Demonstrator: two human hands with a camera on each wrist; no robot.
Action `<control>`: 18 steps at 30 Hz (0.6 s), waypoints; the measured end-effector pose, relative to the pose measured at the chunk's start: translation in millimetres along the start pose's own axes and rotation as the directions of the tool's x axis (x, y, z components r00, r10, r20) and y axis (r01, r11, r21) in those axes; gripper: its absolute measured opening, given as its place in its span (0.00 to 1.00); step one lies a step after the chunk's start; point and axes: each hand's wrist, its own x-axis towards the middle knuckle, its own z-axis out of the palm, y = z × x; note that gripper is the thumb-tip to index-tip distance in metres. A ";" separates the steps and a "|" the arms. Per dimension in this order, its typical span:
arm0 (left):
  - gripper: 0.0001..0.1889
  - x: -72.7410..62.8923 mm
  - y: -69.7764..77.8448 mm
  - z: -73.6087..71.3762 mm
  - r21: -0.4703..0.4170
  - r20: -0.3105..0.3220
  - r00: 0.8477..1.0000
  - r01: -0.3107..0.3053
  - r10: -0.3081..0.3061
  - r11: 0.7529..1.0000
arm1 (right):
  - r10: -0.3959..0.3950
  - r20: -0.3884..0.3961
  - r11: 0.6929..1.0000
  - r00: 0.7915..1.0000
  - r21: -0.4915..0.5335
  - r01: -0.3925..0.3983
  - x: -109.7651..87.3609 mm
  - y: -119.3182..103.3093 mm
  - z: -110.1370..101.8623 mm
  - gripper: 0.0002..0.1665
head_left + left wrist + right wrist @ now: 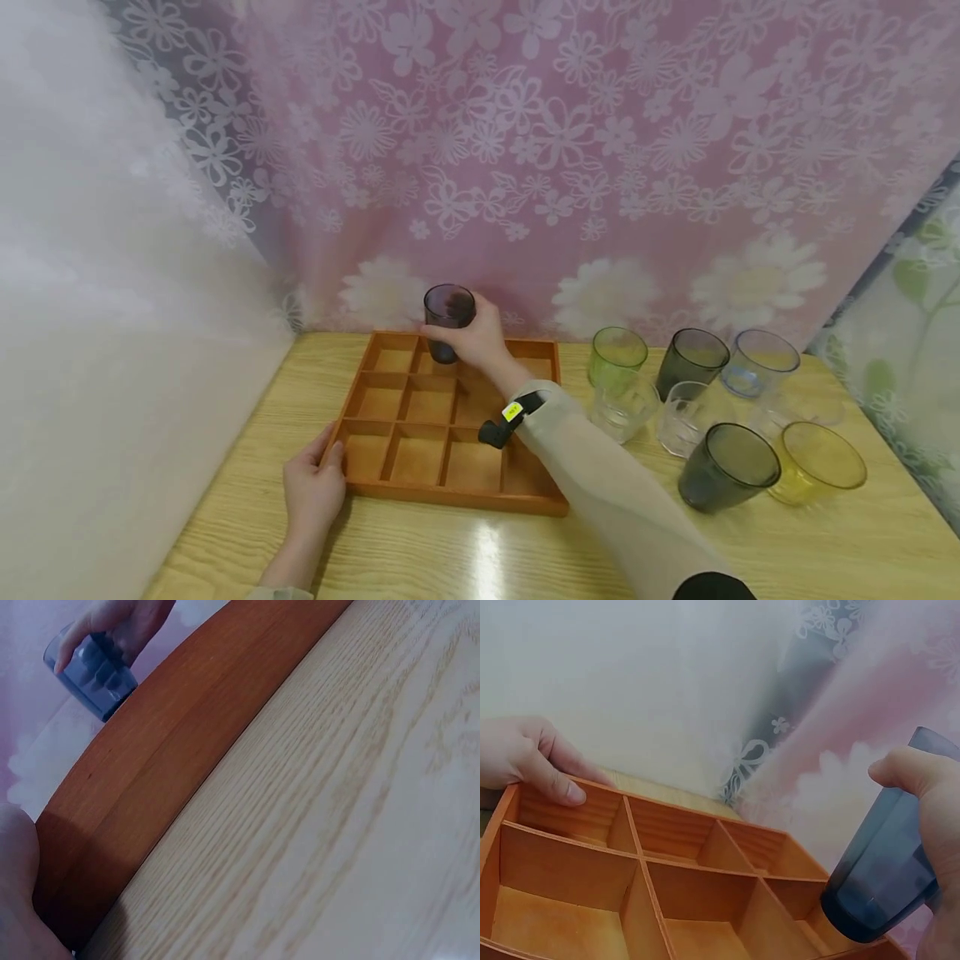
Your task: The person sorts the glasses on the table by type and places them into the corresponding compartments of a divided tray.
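My right hand grips a dark grey see-through glass, thumb on the near side and fingers behind it. The glass is held over the back row of a brown wooden compartment tray, near the second compartment from the left. In the right wrist view the glass tilts, its base low at the compartment wall. At the tray's front left corner, my left hand holds the side, with the thumb on the rim and the fingers along the outside. Bare compartment floors show in the left and front parts of the tray.
Right of the tray stand several glasses: a green one, dark ones, a bluish one, a yellow one and clear ones. A floral curtain hangs behind the wooden table; a white surface rises at left.
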 end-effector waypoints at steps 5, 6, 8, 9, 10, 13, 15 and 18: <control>0.21 0.7 -0.9 1.5 -0.008 -0.002 1.000 -0.005 0.005 1.000 | 0.013 0.015 1.000 1.000 -0.013 -0.013 -0.3 6.9 4.7 0.41; 0.21 0.4 -0.4 1.5 -0.009 0.000 1.000 -0.002 0.002 1.000 | 0.021 0.013 1.000 1.000 -0.019 -0.020 -0.9 8.6 5.6 0.41; 0.21 0.2 0.3 1.8 -0.011 0.002 1.000 -0.001 0.001 1.000 | 0.033 0.011 0.999 0.999 -0.026 -0.032 -2.0 11.7 8.2 0.40; 0.21 0.1 0.5 1.7 -0.014 0.004 1.000 0.002 -0.002 1.000 | 0.037 0.009 0.999 0.999 -0.029 -0.037 -2.7 13.7 9.7 0.40; 0.21 -0.1 0.9 1.6 -0.014 0.006 1.000 0.003 -0.002 1.000 | 0.040 0.008 0.999 0.999 -0.035 -0.039 -3.1 15.8 11.6 0.40; 0.21 -0.3 1.6 0.9 -0.017 0.007 1.000 0.005 -0.005 1.000 | 0.040 0.017 0.998 0.999 -0.048 -0.039 -4.2 20.9 17.4 0.40; 0.21 -0.4 1.4 0.4 -0.016 0.007 1.000 0.005 -0.005 1.000 | 0.056 0.018 0.996 0.998 -0.072 -0.054 -4.9 24.4 21.1 0.40; 0.21 -0.3 0.7 -0.4 -0.014 0.006 1.000 0.004 -0.004 1.000 | 0.086 0.020 0.992 0.996 -0.096 -0.083 -6.6 28.0 25.4 0.41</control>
